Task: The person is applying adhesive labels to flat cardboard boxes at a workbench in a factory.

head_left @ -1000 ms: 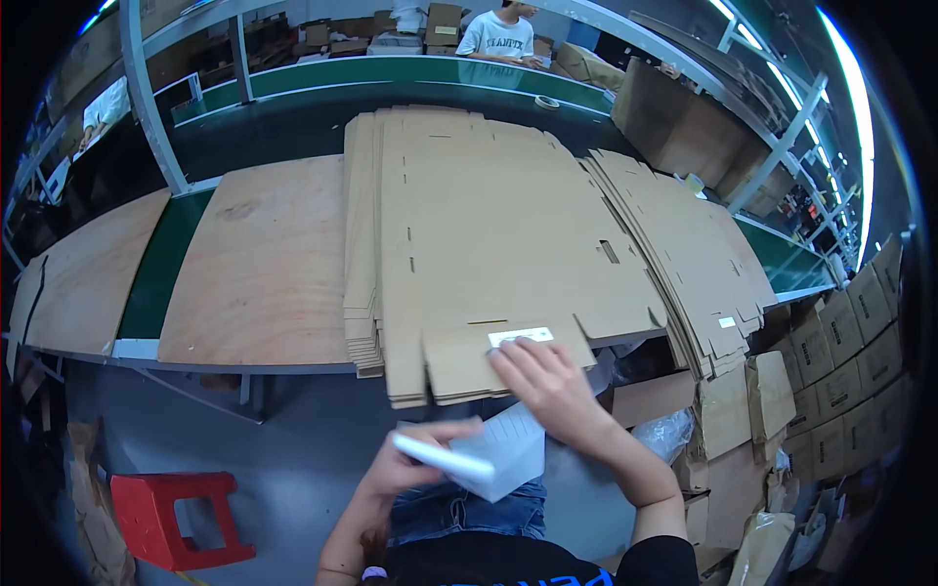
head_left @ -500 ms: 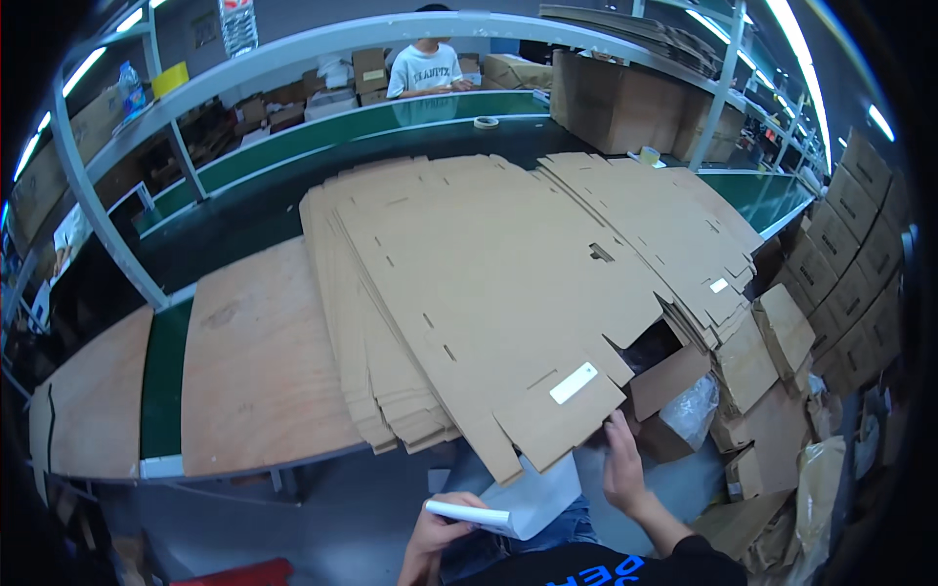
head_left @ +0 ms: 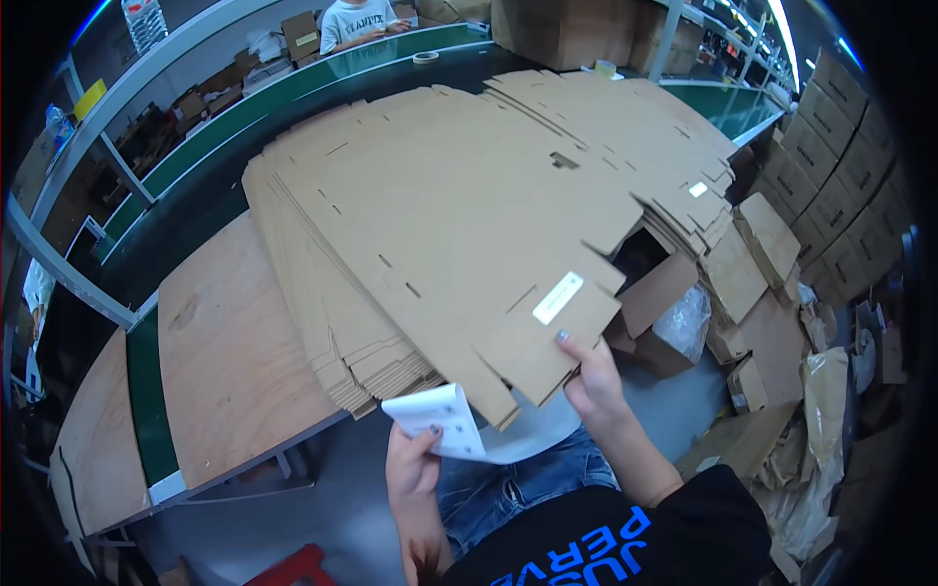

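Observation:
A large flat cardboard box blank (head_left: 459, 205) lies on top of a stack of similar blanks (head_left: 293, 283), with slots, a small cut-out and a white label (head_left: 558, 298) near its near right corner. My right hand (head_left: 594, 381) grips the near flap of that top blank, thumb on its upper face, other fingers under the edge. In my left hand (head_left: 415, 464) is a white label strip (head_left: 430, 415) with small dark marks, pinched under the thumb. Its pale loose length (head_left: 532, 438) curves across above my lap toward the right, below the blank.
A second stack of blanks (head_left: 625, 127) lies at the far right, beside an open carton (head_left: 660, 293) holding clear plastic. Stacked boxes (head_left: 831, 186) stand to the right. A plywood board (head_left: 220, 322) covers the bench at left. Across the green conveyor (head_left: 362, 73) is a person (head_left: 357, 24).
My right hand has moved up and left onto the blank's near flap and closed on it. My left hand has lifted the label strip and turned its marked face into view. The view has shifted.

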Tool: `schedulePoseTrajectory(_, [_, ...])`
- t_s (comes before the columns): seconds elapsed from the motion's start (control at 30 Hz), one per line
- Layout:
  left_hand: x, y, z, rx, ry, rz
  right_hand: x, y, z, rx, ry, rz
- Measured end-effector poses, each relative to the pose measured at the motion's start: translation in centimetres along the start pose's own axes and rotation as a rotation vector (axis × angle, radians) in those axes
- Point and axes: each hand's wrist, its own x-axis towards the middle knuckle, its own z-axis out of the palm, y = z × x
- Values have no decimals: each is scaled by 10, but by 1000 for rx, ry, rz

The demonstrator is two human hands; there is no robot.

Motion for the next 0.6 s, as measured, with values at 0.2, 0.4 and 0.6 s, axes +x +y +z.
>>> schedulePoseTrajectory(0.2, [-2,22,55,56,-75,-96,-16,-18,-19,-12,-36,-142])
schedulePoseTrajectory(0.4, [-10,9,121,188,-184,-212,-22,-48,-57,-12,-112,-340])
schedulePoseTrajectory(0.6, [6,-22,155,267,-330,-390,-20,-73,-112,-106,-39,-677])
